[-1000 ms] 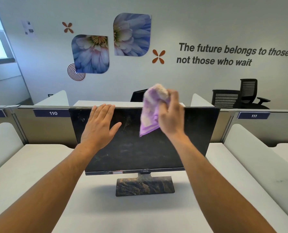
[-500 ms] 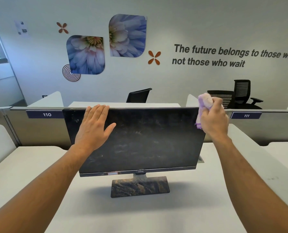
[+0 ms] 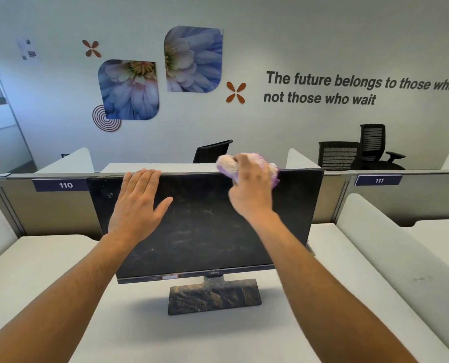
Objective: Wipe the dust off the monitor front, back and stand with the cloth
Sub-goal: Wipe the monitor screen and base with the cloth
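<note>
A black monitor (image 3: 205,231) with a dusty, smeared screen stands on the white desk, its flat rectangular stand (image 3: 214,296) mottled with dirt. My left hand (image 3: 137,205) lies flat and open against the upper left of the screen, fingertips at the top edge. My right hand (image 3: 252,189) is closed on a bunched purple and pink cloth (image 3: 227,165), pressed on the monitor's top edge right of centre. The monitor's back is hidden.
The white desk (image 3: 47,263) has curved white dividers (image 3: 391,231) on both sides and a grey partition (image 3: 47,205) behind, labelled 110 and 111. Black office chairs (image 3: 370,150) stand beyond the partition by the wall.
My right hand with the cloth went from the screen's upper middle out to the top right corner, then back left along the top edge. My left hand stayed flat on the screen.
</note>
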`<action>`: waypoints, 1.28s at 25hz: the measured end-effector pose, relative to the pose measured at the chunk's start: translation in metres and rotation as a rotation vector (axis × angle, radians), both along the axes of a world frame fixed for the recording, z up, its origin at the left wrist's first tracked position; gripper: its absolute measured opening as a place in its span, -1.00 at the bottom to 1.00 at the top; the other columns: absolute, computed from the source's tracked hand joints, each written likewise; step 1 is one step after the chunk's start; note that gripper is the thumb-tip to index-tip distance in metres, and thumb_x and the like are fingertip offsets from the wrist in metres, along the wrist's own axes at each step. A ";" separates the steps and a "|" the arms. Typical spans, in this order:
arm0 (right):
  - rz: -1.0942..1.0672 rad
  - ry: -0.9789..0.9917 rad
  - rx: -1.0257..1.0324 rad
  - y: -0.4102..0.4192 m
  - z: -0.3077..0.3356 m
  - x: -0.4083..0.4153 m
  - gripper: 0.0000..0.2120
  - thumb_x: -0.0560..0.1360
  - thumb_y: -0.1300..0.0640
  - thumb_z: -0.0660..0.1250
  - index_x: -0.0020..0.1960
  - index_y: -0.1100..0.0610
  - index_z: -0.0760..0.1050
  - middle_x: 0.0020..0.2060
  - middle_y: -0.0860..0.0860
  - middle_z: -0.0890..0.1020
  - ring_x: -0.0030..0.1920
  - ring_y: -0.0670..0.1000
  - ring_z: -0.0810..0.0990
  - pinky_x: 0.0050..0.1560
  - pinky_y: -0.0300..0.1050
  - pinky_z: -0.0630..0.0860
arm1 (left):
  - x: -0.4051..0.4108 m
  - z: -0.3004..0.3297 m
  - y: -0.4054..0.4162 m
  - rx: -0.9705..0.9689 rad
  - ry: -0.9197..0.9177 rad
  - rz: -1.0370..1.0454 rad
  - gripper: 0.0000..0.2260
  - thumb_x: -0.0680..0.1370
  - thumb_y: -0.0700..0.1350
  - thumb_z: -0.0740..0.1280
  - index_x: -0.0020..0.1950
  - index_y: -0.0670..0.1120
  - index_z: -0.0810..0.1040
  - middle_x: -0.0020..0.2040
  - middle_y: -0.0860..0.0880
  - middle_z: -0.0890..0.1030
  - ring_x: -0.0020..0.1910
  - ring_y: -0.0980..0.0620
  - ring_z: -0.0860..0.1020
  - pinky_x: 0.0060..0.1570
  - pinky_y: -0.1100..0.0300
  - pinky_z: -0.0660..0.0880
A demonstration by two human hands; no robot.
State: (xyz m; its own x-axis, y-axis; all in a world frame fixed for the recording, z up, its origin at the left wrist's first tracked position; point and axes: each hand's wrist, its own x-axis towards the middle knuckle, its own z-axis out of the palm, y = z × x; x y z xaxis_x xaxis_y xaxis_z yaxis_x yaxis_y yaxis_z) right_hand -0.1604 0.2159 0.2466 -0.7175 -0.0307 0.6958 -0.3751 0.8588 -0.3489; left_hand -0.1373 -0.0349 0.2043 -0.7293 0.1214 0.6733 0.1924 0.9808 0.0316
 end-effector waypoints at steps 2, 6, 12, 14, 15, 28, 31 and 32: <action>0.107 0.030 0.011 -0.029 -0.001 0.006 -0.50 0.33 0.34 0.36 0.23 0.09 0.37 0.12 0.12 0.55 0.17 0.17 0.47 0.24 0.14 0.38 | 0.000 -0.001 -0.003 -0.011 -0.005 0.008 -0.39 0.58 0.17 0.20 0.52 -0.15 0.25 0.50 -0.15 0.30 0.52 -0.15 0.19 0.52 -0.09 -0.01; 0.447 0.058 -0.046 -0.050 0.002 0.010 -0.60 0.45 0.25 0.43 0.22 0.07 0.40 0.14 0.03 0.53 0.11 0.06 0.49 0.08 0.10 0.48 | 0.002 0.002 -0.005 -0.044 -0.023 0.004 -0.39 0.59 0.17 0.19 0.53 -0.13 0.23 0.50 -0.14 0.30 0.52 -0.13 0.19 0.53 -0.09 0.01; -0.049 0.240 -0.156 0.021 0.008 0.001 -0.48 0.39 0.22 0.49 0.29 0.02 0.41 0.21 0.04 0.55 0.22 0.11 0.50 0.31 0.19 0.40 | 0.004 0.003 -0.004 -0.040 -0.018 -0.011 -0.41 0.60 0.15 0.19 0.53 -0.14 0.23 0.51 -0.13 0.29 0.53 -0.13 0.18 0.53 -0.08 -0.01; -0.204 0.161 -0.085 0.037 0.005 0.000 -0.41 0.34 0.30 0.46 0.32 0.05 0.41 0.25 0.10 0.55 0.30 0.18 0.46 0.43 0.28 0.22 | 0.003 0.002 -0.003 -0.041 -0.012 -0.012 -0.41 0.60 0.16 0.18 0.53 -0.13 0.23 0.51 -0.13 0.29 0.52 -0.13 0.18 0.53 -0.08 -0.01; -0.217 0.104 -0.054 0.036 0.002 0.001 -0.41 0.34 0.32 0.43 0.33 0.07 0.41 0.28 0.11 0.54 0.34 0.20 0.42 0.47 0.29 0.14 | 0.002 0.002 -0.004 -0.041 -0.010 -0.012 -0.41 0.60 0.16 0.18 0.53 -0.13 0.23 0.52 -0.13 0.29 0.53 -0.13 0.18 0.53 -0.08 -0.02; 0.202 0.205 0.008 -0.049 0.001 0.023 -0.48 0.32 0.39 0.37 0.24 0.08 0.48 0.21 0.05 0.56 0.29 0.10 0.45 0.36 0.09 0.32 | 0.006 0.005 -0.022 -0.091 0.000 -0.005 -0.37 0.59 0.21 0.10 0.55 -0.13 0.19 0.54 -0.12 0.24 0.55 -0.08 0.13 0.53 -0.07 0.01; -0.066 0.195 -0.056 -0.019 0.003 0.015 -0.47 0.33 0.36 0.39 0.27 0.09 0.44 0.27 0.10 0.53 0.34 0.16 0.42 0.40 0.21 0.27 | 0.011 0.006 -0.033 -0.025 0.032 0.039 -0.36 0.58 0.20 0.13 0.54 -0.17 0.22 0.52 -0.16 0.27 0.54 -0.13 0.17 0.52 -0.11 0.03; -0.127 0.128 -0.030 -0.013 0.002 0.012 -0.44 0.36 0.33 0.40 0.32 0.07 0.40 0.33 0.11 0.48 0.39 0.17 0.36 0.45 0.25 0.20 | 0.011 0.006 -0.036 -0.010 0.032 0.052 -0.36 0.58 0.20 0.12 0.54 -0.18 0.22 0.52 -0.16 0.27 0.53 -0.14 0.17 0.52 -0.12 0.03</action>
